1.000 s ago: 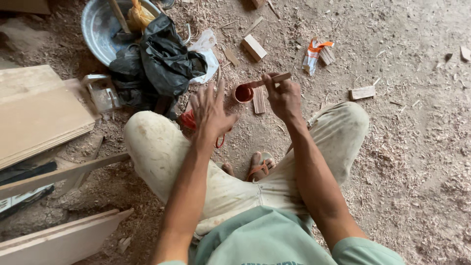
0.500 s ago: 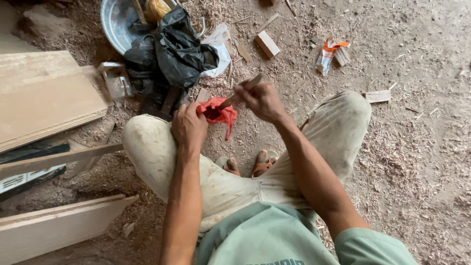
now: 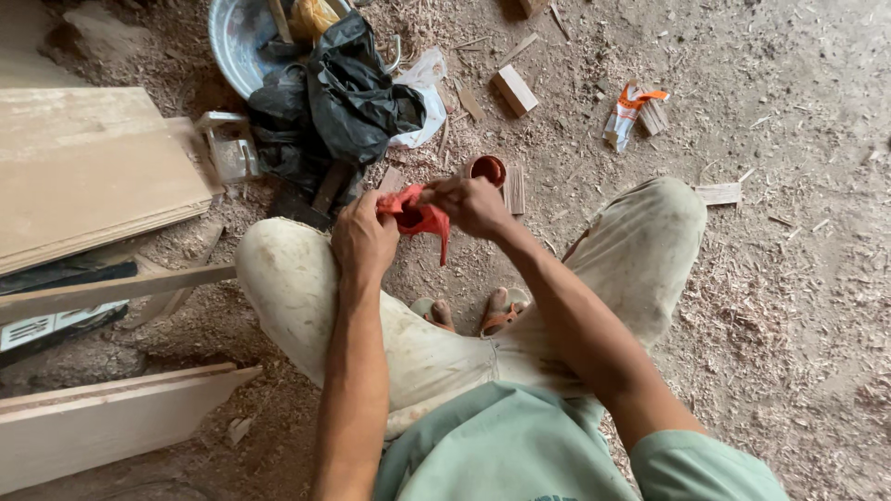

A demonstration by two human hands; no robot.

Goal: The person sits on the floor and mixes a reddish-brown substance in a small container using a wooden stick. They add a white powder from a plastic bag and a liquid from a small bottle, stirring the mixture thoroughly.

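Observation:
I squat over a sawdust-covered floor, knees apart. Both hands meet in front of my knees on a crumpled red rag [image 3: 419, 217]. My left hand [image 3: 364, 239] pinches its left side. My right hand [image 3: 471, 204] grips its right side, and a tail of the rag hangs down below it. Just beyond my right hand a small round tin [image 3: 488, 170] with reddish-brown contents stands on the floor. A small flat wood strip [image 3: 513, 189] lies beside the tin.
A metal basin [image 3: 238, 39] and a black plastic bag [image 3: 348, 93] lie at the top. Wooden boards [image 3: 88, 167] are stacked at left, with another plank [image 3: 102, 422] at lower left. A wood block [image 3: 514, 90] and an orange-and-white packet [image 3: 627, 112] lie farther out.
A second ago my right hand held a stick over the tin and my left hand was spread open. Since then both hands have closed on the red rag and the stick is out of sight.

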